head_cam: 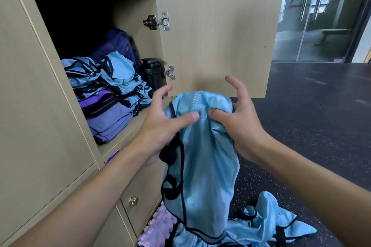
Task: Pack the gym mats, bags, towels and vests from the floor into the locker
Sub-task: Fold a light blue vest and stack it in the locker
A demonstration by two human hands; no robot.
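Note:
A light blue vest (202,156) with black trim hangs in front of the open locker (128,126). My left hand (162,124) holds its left side, thumb pressed on the fabric, lower fingers curled round the black strap. My right hand (239,118) pinches the vest's top from the right, thumb on the cloth, other fingers spread. Inside the locker lie several blue vests (112,78), folded purple towels (109,120), a dark blue bag (118,44) and a black bottle (152,72). More blue vests (269,220) lie on the floor.
The locker door (216,38) stands open to the right, just behind my hands. A lilac ridged foam roller (158,226) lies on the dark speckled floor (311,126) by the lower lockers. A brass knob (133,200) sits on the door below. Glass doors are at the far right.

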